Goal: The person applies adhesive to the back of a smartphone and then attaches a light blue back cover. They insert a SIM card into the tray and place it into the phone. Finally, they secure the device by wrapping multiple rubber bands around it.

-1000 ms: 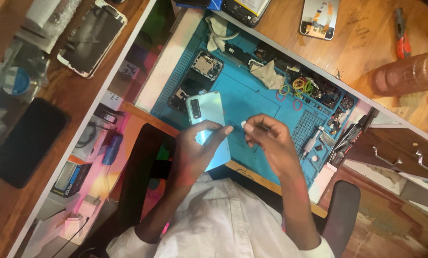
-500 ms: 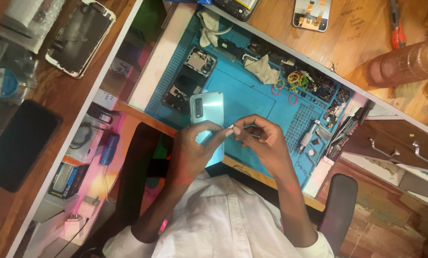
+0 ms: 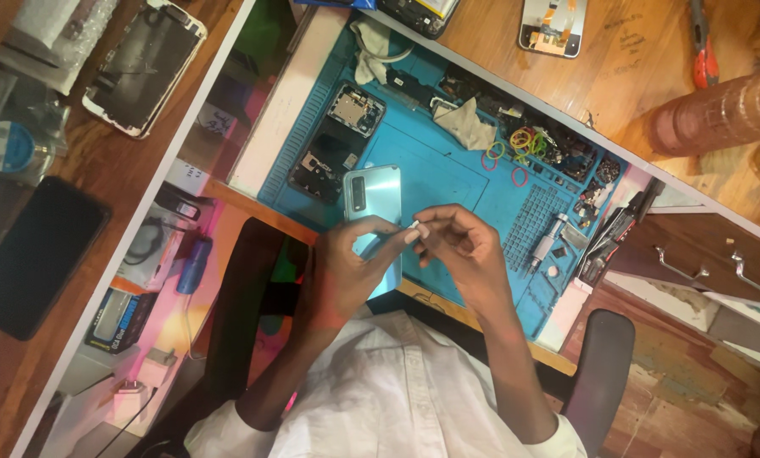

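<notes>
Left hand (image 3: 350, 263): curled about the lower half of a pale mint-green smartphone with a dark vertical camera strip (image 3: 373, 197); thumb and forefinger reach across to the right hand.
Right hand (image 3: 464, 248): fingers drawn close together, the tips pinching a very small pale piece (image 3: 414, 225); what the piece is cannot be told.
Contact between hands: fingertips of both meet at the small piece, just beside the phone's right edge.
Phone position: back face up, camera end pointing away from the wearer, its lower part hidden under the left fingers.
Beneath the fingers: blue ribbed repair mat (image 3: 448, 174) lying on the bench.
Beyond the left fingers: opened dark phone body with bare circuit parts (image 3: 337, 140), well apart from the held phone.
Beyond the right fingers: crumpled grey cloth (image 3: 467, 125) and a loose cluster of coloured rubber bands (image 3: 515, 146).
To the right of the right fingers: short silver screwdriver handle (image 3: 548, 238), lying on the mat.
</notes>
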